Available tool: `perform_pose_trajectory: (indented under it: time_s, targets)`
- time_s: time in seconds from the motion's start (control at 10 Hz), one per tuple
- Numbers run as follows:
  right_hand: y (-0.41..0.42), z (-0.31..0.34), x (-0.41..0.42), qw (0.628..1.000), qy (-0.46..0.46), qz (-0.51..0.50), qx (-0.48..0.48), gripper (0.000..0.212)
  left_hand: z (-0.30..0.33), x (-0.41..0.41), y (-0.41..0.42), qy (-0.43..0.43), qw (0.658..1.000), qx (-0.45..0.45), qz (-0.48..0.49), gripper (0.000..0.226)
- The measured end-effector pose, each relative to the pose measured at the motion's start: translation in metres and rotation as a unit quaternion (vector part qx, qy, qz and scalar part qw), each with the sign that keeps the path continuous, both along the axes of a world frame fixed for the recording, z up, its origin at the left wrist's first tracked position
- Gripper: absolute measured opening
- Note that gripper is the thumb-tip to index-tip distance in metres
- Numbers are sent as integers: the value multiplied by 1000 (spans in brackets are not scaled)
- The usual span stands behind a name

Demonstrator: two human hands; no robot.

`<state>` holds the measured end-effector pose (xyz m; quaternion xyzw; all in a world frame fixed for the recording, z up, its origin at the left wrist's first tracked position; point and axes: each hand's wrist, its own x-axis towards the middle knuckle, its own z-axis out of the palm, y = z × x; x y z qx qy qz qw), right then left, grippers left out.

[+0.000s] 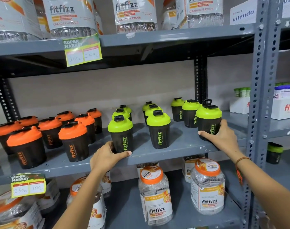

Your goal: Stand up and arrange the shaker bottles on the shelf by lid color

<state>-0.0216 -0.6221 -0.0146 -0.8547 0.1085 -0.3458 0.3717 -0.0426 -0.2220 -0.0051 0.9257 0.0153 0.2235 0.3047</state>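
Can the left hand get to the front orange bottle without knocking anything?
Probably yes. The left hand is gripping a green-lidded shaker at the shelf's front edge, and the nearest orange-lidded shaker stands just to its left, also in the front row, with nothing between them. It would have to let go first.

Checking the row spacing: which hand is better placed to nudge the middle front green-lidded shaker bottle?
Probably the left hand: it grips the left front green-lidded dark shaker bottle, nearer the middle front green-lidded shaker bottle than the right hand.

grey metal shelving, beige wall
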Motion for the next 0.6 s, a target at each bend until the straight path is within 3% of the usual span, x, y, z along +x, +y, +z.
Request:
perform_pose_trajectory:
  time_s: [0.2, 0.4, 0.5, 0.6]
  targets:
    - [2, 2, -3, 1000, 12, 2, -2, 80, 0, 0, 2, 9, 1000, -1, -7, 73]
    - [3, 9, -10, 999, 39, 18, 12, 118, 2, 1, 6, 32, 999, -2, -26, 75]
    - [4, 7, -17, 999, 6, 21, 46, 138, 4, -1, 10, 42, 998, -10, -50, 75]
    - [16, 8, -37, 997, -48, -7, 57, 141, 4, -3, 16, 44, 996, -33, -64, 87]
